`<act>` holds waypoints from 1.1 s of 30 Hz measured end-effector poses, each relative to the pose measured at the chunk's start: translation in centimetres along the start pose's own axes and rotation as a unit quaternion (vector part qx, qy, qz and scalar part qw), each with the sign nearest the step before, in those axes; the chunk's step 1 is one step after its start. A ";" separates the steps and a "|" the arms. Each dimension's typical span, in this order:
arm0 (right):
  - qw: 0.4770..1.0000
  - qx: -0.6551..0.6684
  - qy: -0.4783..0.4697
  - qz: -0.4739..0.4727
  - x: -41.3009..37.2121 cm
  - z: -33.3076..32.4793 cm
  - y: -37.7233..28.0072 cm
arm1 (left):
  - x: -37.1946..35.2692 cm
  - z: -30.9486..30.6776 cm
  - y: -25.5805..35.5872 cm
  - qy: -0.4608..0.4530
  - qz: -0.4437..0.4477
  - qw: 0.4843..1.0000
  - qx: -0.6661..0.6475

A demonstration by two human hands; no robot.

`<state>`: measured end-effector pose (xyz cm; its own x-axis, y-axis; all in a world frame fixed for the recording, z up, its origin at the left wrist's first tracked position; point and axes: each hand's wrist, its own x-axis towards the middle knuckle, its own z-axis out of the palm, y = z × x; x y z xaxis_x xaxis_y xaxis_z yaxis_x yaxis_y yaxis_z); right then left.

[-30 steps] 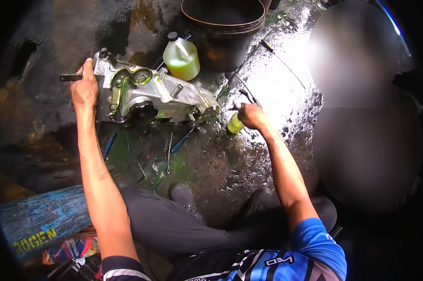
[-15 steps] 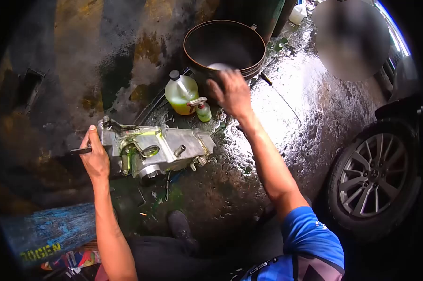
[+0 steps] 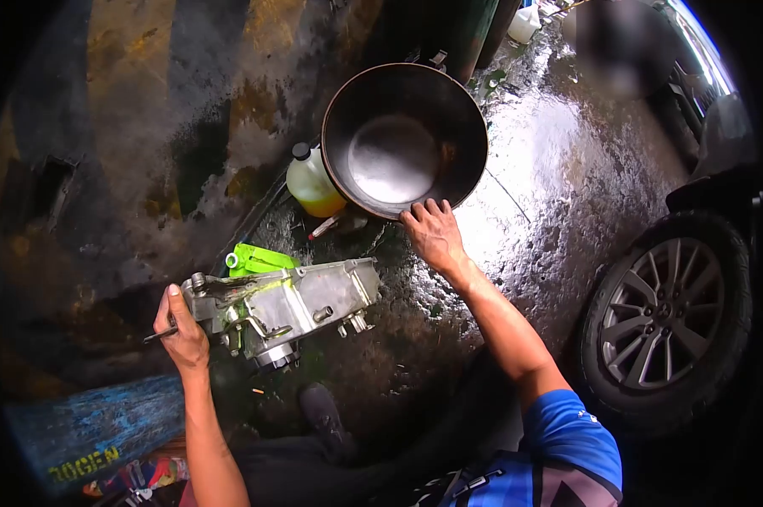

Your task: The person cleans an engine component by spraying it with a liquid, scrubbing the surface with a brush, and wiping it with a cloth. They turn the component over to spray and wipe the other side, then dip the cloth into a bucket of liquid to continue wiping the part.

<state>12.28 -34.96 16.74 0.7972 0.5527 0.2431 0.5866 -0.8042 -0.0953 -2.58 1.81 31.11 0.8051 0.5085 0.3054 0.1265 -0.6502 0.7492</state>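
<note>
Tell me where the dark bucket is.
In the head view, the dark bucket is at upper centre, right of the yellow-filled jug, with the right hand on its rim.

Right fingers point(image 3: 432, 208) grip dark bucket point(image 3: 464, 135); left fingers point(image 3: 174, 296) hold metal casing point(image 3: 318, 294).

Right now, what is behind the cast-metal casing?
Behind the cast-metal casing, a bright-green object shows past the far edge. The casing covers the rest, hiding its full shape.

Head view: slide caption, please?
Left grip with a dark bar at the end of a metal housing; right grip on the rim of a bucket.
</note>
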 end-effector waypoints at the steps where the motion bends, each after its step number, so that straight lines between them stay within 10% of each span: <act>1: 1.000 -0.001 -0.004 -0.003 -0.5 0.2 0.0 | -0.1 0.0 -0.1 -0.002 0.000 1.000 0.001; 20: 0.991 0.037 0.118 0.058 10.5 0.9 3.6 | -0.4 1.5 1.8 0.021 0.099 0.994 0.040; 24: 0.992 0.097 -0.003 0.075 11.8 -0.6 3.7 | 0.2 1.0 3.3 -0.035 0.096 0.994 0.040; 26: 0.983 0.064 0.166 0.035 9.7 -0.2 2.9 | 0.4 1.3 3.8 -0.061 0.102 0.991 0.057; 33: 0.906 0.278 0.123 0.295 -5.8 3.3 1.8 | 0.7 3.4 6.4 -0.053 0.116 0.990 0.067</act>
<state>9.19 -38.86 12.00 0.9796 -0.0571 0.1925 0.1049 -0.6718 -0.7333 0.76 -3.98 34.12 0.8770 0.2783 0.3916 0.0001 -0.8152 0.5791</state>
